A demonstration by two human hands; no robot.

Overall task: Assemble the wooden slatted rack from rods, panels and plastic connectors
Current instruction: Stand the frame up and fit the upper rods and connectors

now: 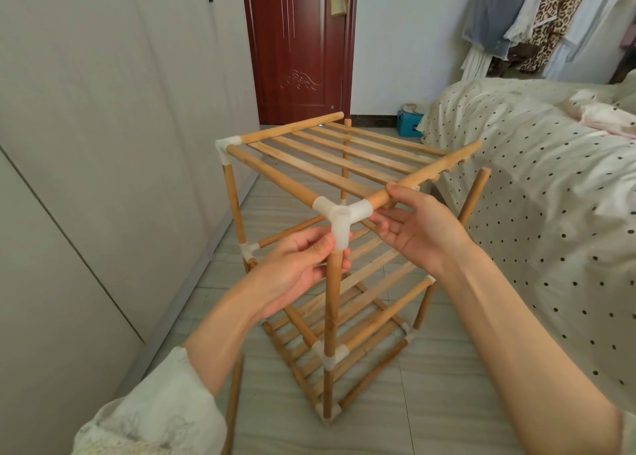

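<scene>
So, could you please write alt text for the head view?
Two hands steady a white plastic connector at the near top corner of a wooden slatted rack: left hand pinching it, right hand holding the adjoining rod.

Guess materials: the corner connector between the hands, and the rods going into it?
Corner connector: looks like translucent white plastic, milky, with a soft sheen and moulded round sockets. Rods: light wood, perhaps pine or bamboo, honey-toned with visible grain; the finish seems matte or lightly sealed, hard to tell which.
</scene>
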